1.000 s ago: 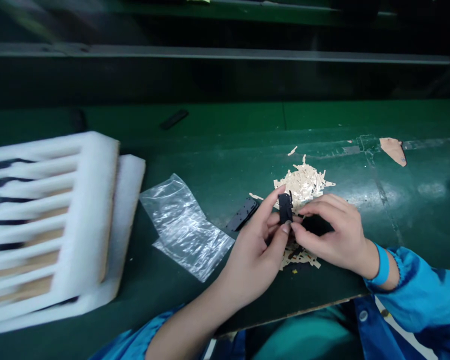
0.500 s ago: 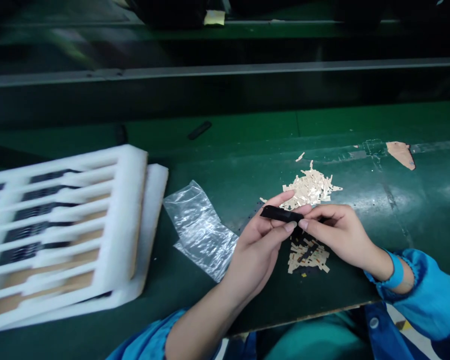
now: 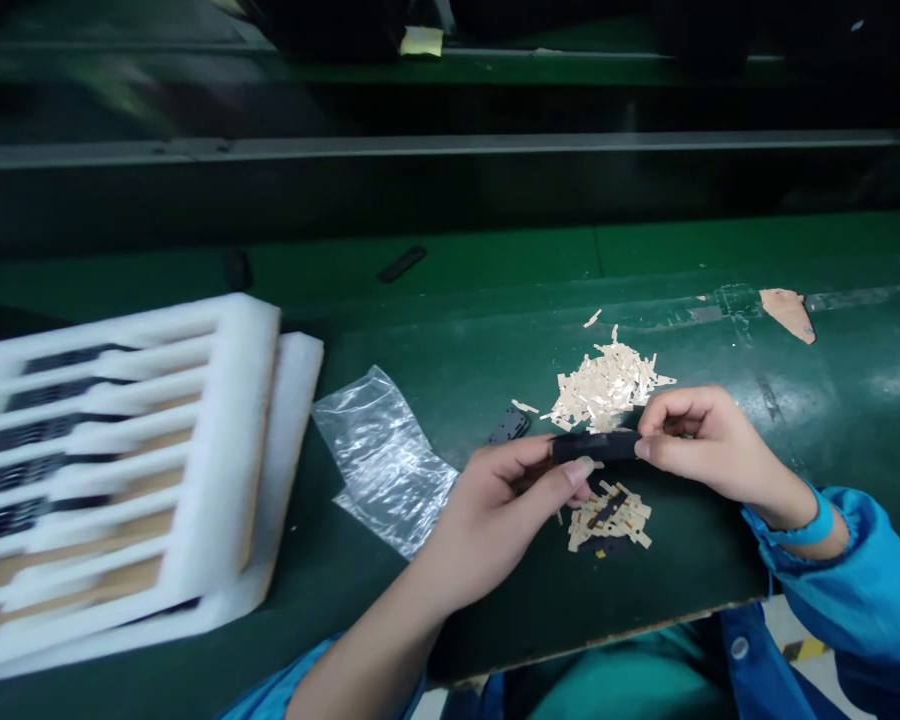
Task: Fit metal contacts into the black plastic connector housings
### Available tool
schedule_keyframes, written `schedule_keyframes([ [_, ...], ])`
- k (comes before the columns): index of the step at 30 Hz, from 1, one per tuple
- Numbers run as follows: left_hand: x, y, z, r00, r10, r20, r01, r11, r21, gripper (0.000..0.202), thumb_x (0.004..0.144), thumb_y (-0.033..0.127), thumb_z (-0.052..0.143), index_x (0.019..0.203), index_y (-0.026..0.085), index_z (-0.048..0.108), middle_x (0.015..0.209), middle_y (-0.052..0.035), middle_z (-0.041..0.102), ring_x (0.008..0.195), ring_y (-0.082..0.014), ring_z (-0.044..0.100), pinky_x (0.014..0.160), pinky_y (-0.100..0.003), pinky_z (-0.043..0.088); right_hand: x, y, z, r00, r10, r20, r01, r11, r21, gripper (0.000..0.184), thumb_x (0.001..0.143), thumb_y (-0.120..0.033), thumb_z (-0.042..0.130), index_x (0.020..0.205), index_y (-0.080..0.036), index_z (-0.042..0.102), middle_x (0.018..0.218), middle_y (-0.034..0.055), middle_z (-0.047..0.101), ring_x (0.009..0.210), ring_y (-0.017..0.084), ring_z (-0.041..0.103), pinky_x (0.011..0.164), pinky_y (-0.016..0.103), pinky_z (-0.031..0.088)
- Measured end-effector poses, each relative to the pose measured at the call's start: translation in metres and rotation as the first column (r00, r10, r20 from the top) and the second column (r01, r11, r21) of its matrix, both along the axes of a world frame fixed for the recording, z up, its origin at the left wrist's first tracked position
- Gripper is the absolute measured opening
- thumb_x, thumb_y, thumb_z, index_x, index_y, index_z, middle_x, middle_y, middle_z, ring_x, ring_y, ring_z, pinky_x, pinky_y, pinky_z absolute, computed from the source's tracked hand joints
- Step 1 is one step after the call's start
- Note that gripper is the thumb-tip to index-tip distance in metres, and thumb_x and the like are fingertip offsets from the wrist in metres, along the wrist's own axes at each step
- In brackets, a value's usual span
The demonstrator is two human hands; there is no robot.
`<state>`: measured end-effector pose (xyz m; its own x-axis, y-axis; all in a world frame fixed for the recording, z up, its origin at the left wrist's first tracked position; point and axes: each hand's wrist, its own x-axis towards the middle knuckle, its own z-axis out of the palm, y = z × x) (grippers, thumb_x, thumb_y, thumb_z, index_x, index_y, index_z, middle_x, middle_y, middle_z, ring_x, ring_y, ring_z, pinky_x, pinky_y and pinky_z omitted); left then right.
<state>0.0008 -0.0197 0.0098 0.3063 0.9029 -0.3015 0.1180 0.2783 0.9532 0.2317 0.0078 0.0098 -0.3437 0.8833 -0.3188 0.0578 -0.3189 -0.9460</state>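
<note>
A slim black bar-shaped part (image 3: pixel 598 446) is held level above the table between both hands. My left hand (image 3: pixel 514 500) grips its left end, thumb in front and fingers behind. At the other end, my right hand (image 3: pixel 709 440) pinches it between thumb and index finger. Just behind the part lies a heap of small cream-coloured flat pieces (image 3: pixel 607 380). In front of it is a smaller pile of similar pieces (image 3: pixel 630 520), with dark bits among them. Partly covered by my left hand's side, a dark perforated part (image 3: pixel 508 427) rests on the table.
To the left, stacked white foam trays (image 3: pixel 232 440) carry rows of black parts. A clear plastic bag (image 3: pixel 390 450) lies between trays and left hand. Farther back are a black strip (image 3: pixel 403 263) and a dark block (image 3: pixel 238 270). A tan scrap (image 3: pixel 789 313) sits at right.
The black part has turned to nearly level and shows more of its length. My right hand has shifted to its right end. The dark perforated part now shows beside my left hand.
</note>
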Motion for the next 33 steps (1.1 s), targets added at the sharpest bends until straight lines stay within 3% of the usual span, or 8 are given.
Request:
schedule_keyframes([
  [4, 0.001, -0.001, 0.000, 0.999, -0.038, -0.004, 0.038, 0.999, -0.021, 0.020, 0.091, 0.028, 0.070, 0.080, 0.019, 0.085, 0.073, -0.0056, 0.081, 0.063, -0.0138, 0.069, 0.060, -0.021, 0.054, 0.001, -0.001, 0.001, 1.000, -0.002, 0.003, 0.002, 1.000, 0.021, 0.012, 0.074, -0.022, 0.078, 0.067, -0.016, 0.070, 0.058, -0.0036, 0.055, 0.052, 0.008, 0.043, 0.050, 0.023, 0.033],
  [8, -0.001, 0.000, -0.004, 0.997, -0.008, 0.080, 0.013, 0.998, -0.057, 0.015, 0.089, 0.027, 0.074, 0.080, 0.018, 0.083, 0.076, -0.0044, 0.080, 0.064, -0.0129, 0.070, 0.058, -0.020, 0.055, 0.001, 0.000, 0.000, 1.000, 0.008, -0.002, -0.008, 1.000, 0.015, 0.012, 0.074, -0.022, 0.079, 0.068, -0.017, 0.070, 0.058, -0.0036, 0.056, 0.052, 0.008, 0.043, 0.050, 0.024, 0.033],
  [12, -0.004, 0.001, -0.008, 0.979, -0.043, 0.201, 0.073, 0.987, -0.145, 0.024, 0.093, 0.032, 0.072, 0.077, 0.016, 0.082, 0.073, -0.0059, 0.078, 0.062, -0.0136, 0.070, 0.056, -0.020, 0.055, 0.002, 0.001, 0.001, 0.999, 0.023, 0.030, -0.024, 0.999, 0.026, 0.013, 0.075, -0.025, 0.077, 0.068, -0.017, 0.070, 0.058, -0.0032, 0.057, 0.052, 0.009, 0.045, 0.049, 0.024, 0.035],
  [15, -0.002, 0.000, -0.008, 0.982, 0.002, 0.190, 0.033, 0.983, -0.182, 0.027, 0.093, 0.034, 0.072, 0.078, 0.016, 0.084, 0.072, -0.0082, 0.079, 0.059, -0.0148, 0.070, 0.055, -0.022, 0.055, 0.000, -0.002, 0.002, 0.980, -0.115, 0.165, 0.080, 0.976, 0.204, 0.008, 0.077, -0.022, 0.074, 0.071, -0.018, 0.072, 0.062, -0.0016, 0.063, 0.055, 0.011, 0.050, 0.051, 0.025, 0.040],
  [19, 0.006, -0.004, -0.006, 0.993, 0.087, 0.078, -0.080, 0.993, -0.092, 0.021, 0.092, 0.032, 0.073, 0.086, 0.018, 0.087, 0.070, -0.0072, 0.079, 0.060, -0.0156, 0.069, 0.057, -0.024, 0.056, -0.010, -0.011, 0.008, 0.892, -0.356, 0.278, 0.174, 0.838, 0.517, 0.003, 0.079, -0.019, 0.074, 0.078, -0.020, 0.077, 0.068, 0.0006, 0.068, 0.060, 0.014, 0.059, 0.053, 0.026, 0.045],
  [22, 0.011, -0.007, -0.006, 0.992, 0.112, 0.051, -0.109, 0.992, -0.061, 0.021, 0.092, 0.034, 0.073, 0.089, 0.019, 0.088, 0.067, -0.0064, 0.078, 0.059, -0.0163, 0.069, 0.056, -0.024, 0.056, -0.018, -0.016, 0.010, 0.915, -0.332, 0.227, 0.190, 0.854, 0.484, 0.009, 0.079, -0.018, 0.074, 0.085, -0.021, 0.080, 0.071, 0.0016, 0.072, 0.062, 0.015, 0.064, 0.051, 0.026, 0.047],
  [28, 0.016, -0.010, -0.005, 0.992, 0.121, 0.045, -0.120, 0.992, -0.022, 0.021, 0.092, 0.031, 0.072, 0.084, 0.020, 0.088, 0.063, -0.0041, 0.077, 0.057, -0.0144, 0.068, 0.056, -0.021, 0.056, -0.023, -0.016, 0.006, 0.949, -0.274, 0.157, 0.215, 0.925, 0.314, 0.007, 0.078, -0.022, 0.077, 0.084, -0.019, 0.080, 0.064, -0.0005, 0.069, 0.055, 0.012, 0.060, 0.048, 0.023, 0.045],
  [33, 0.018, -0.010, -0.003, 0.992, 0.117, 0.036, -0.116, 0.993, -0.022, 0.023, 0.092, 0.030, 0.071, 0.077, 0.021, 0.086, 0.064, -0.0042, 0.078, 0.055, -0.0141, 0.067, 0.056, -0.021, 0.056, -0.024, -0.015, 0.003, 0.959, -0.261, 0.109, 0.229, 0.943, 0.242, 0.006, 0.077, -0.023, 0.076, 0.079, -0.018, 0.079, 0.063, -0.0004, 0.067, 0.056, 0.012, 0.059, 0.051, 0.024, 0.048],
])
